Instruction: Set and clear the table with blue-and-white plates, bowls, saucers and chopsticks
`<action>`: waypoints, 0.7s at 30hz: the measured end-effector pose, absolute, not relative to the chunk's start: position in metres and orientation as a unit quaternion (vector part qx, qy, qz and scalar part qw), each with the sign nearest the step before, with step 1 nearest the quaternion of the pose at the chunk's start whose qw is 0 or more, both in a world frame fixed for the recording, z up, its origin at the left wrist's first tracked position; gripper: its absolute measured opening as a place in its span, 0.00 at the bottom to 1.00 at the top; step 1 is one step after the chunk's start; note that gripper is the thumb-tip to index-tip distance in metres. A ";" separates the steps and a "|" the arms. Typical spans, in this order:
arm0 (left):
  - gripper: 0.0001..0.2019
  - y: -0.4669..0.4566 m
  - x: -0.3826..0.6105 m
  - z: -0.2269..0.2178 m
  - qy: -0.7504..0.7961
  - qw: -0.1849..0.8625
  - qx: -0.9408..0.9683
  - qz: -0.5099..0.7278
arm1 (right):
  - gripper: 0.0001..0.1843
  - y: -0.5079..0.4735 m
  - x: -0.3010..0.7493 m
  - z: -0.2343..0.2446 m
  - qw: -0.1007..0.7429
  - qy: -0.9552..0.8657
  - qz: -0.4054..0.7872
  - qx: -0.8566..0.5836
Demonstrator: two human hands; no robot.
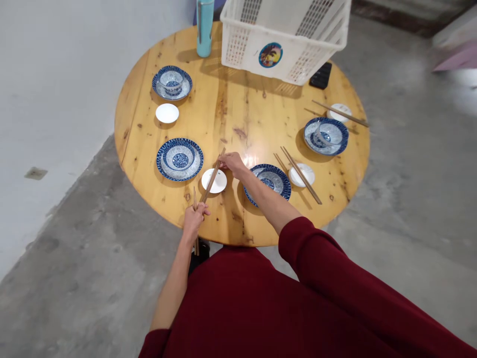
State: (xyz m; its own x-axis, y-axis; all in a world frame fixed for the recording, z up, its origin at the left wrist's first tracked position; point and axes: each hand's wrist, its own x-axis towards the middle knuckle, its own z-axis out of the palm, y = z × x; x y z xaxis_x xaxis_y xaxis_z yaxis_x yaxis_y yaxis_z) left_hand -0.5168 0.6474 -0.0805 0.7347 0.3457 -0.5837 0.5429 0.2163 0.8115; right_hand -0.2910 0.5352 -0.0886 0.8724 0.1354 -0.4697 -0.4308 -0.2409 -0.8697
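A pair of chopsticks (213,178) lies slantwise over a small white dish (218,184). My right hand (231,163) pinches the upper end of that pair. At its lower end is my left hand (195,218), closed around other chopsticks (195,197) that stick out above and below the fist. Just left of the dish sits a blue-patterned plate with a bowl (180,159) on it. My right forearm partly covers another plate and bowl (273,180). Farther right, a second white dish (302,175) has chopsticks (303,179) laid across it.
A white plastic basket (283,49) stands at the back beside a turquoise bottle (204,30) and a black object (321,75). More settings are a plate and bowl (172,83), a white dish (167,113), and a right-edge plate (325,136) near chopsticks (343,114).
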 end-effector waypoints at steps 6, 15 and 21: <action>0.17 0.650 -0.515 -0.078 0.365 0.677 0.631 -0.097 | 0.10 0.536 -0.293 -0.090 0.605 0.100 0.221 -0.758; 0.24 0.677 -0.537 -0.082 0.392 0.595 0.700 -0.056 | 0.15 0.530 -0.298 -0.082 0.608 0.113 0.195 -0.762; 0.24 0.691 -0.538 -0.087 0.377 0.566 0.732 -0.038 | 0.15 0.531 -0.299 -0.079 0.606 0.125 0.200 -0.760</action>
